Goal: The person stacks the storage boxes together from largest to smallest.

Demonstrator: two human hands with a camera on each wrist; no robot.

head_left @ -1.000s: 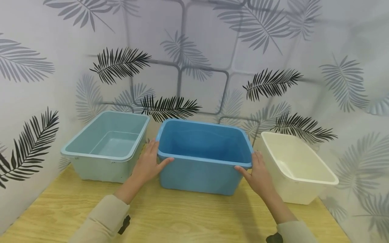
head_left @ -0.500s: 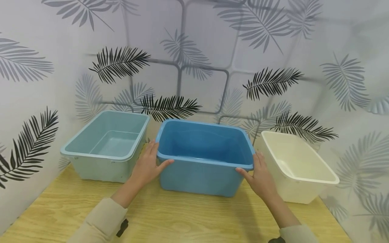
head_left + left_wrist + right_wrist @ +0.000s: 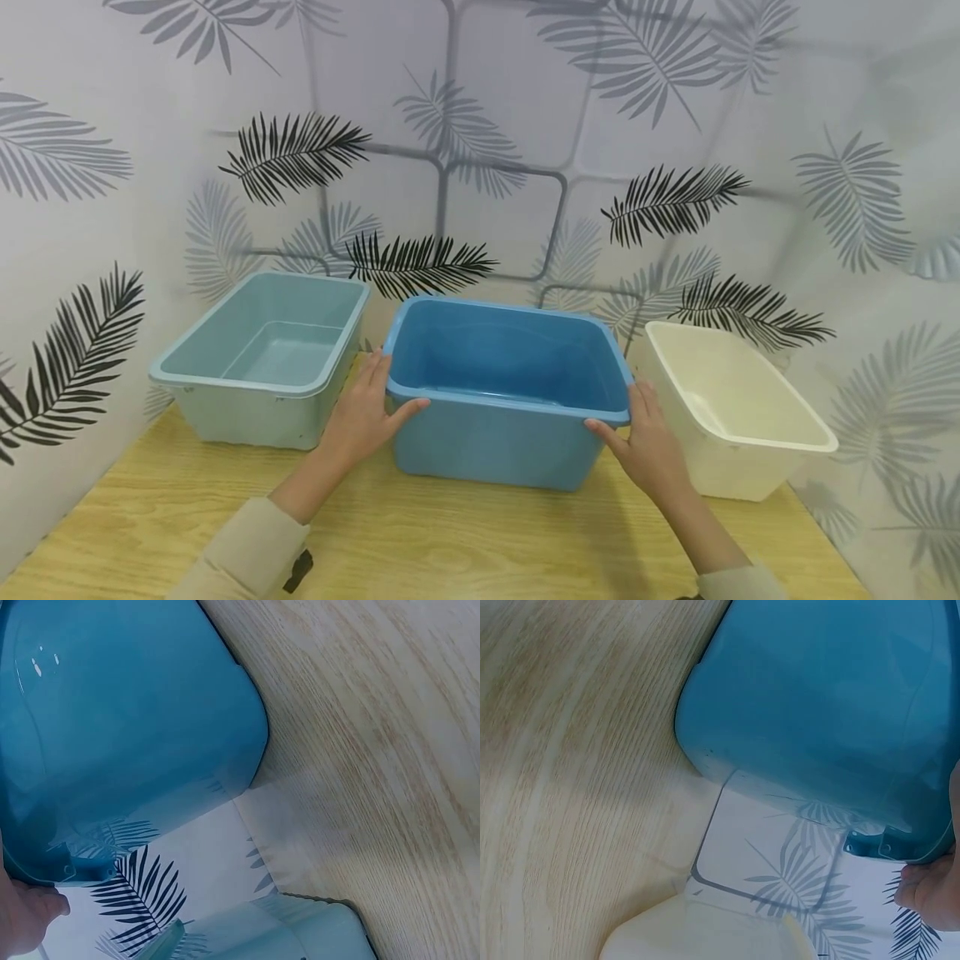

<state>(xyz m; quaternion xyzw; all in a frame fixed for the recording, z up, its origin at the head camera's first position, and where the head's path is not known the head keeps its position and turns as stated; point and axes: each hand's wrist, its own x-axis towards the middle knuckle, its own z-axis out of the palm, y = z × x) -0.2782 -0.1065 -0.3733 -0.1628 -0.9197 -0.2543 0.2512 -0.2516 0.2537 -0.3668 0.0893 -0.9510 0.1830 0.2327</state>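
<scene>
A deep blue plastic tub [image 3: 487, 442] stands on the wooden table in the middle of the head view. My left hand [image 3: 363, 417] grips its near left corner, thumb along the front of the rim and fingers at the side. At the near right corner my right hand [image 3: 651, 437] holds the rim in the same way. Both wrist views show fingertips curled under the rim, at the left hand's fingers [image 3: 45, 904] and the right hand's fingers [image 3: 922, 889]. No contents show inside the tub.
To the left stands a pale blue-green tub [image 3: 247, 417], close to my left hand. A cream tub [image 3: 738, 467] stands to the right, just beyond my right hand. Behind them is a leaf-patterned wall [image 3: 510, 108]; the wooden table [image 3: 450, 542] extends in front.
The blue tub's right end has shifted slightly toward me and to the right, my right hand moving with it. My left hand has stayed almost in place.
</scene>
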